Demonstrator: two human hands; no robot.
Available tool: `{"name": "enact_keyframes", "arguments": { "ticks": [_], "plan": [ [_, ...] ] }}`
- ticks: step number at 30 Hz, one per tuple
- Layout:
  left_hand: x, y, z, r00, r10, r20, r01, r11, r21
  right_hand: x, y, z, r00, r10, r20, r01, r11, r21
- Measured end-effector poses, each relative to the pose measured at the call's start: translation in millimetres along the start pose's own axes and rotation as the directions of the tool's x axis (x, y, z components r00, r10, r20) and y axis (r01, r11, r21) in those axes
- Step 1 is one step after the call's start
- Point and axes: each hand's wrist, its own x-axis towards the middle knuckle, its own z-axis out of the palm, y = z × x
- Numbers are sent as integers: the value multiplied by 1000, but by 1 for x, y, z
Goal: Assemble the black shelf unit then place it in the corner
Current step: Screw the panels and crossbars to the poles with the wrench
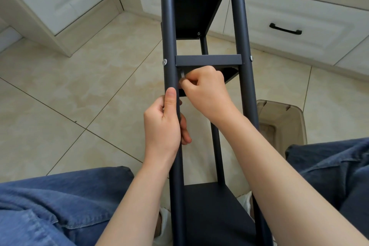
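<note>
In the head view, the black shelf unit [247, 86] is seen held tilted between the knees of a seated person, its lower end down by the jeans [50, 205] and its far end raised over the tiled floor [60, 86], in front of the white cabinets [299, 16]. The left pole [168, 26] is held by the left hand [165, 124], whose grip is wrapped round it with the thumb laid along the front. A small metal key [182, 75] is pinched in a narrow grip by the right hand [203, 90], just under the middle shelf [206, 60] and close against the inner side of the left pole; the fastener it works on is hidden by the fingers. Three shelves are already seated between the poles: the far shelf [195, 6], the middle one and the near shelf [215, 215]. A screw with a washer [164, 62] is seen in the left pole at the middle shelf, and another [251, 58] in the right pole. The assembly is therefore judged to be well along, with tightening at the middle shelf in hand. Whether other fasteners are left cannot be told. The unit is not yet stood upright, and it is not yet placed in the corner. A brown plastic bin [283, 118] is seen on the floor to the right.
</note>
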Motion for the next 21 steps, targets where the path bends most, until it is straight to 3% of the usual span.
{"name": "enact_keyframes", "arguments": {
  "ticks": [13, 21],
  "plan": [
    [-2, -1, -3, 999, 11, 32, -10, 999, -38, -5, 11, 22, 996, -76, -51, 83, 984, 159],
    [-2, 0, -2, 1000, 8, 30, -7, 999, -42, -4, 10, 20, 997, -65, -40, 70, 987, 146]
  ]
}}
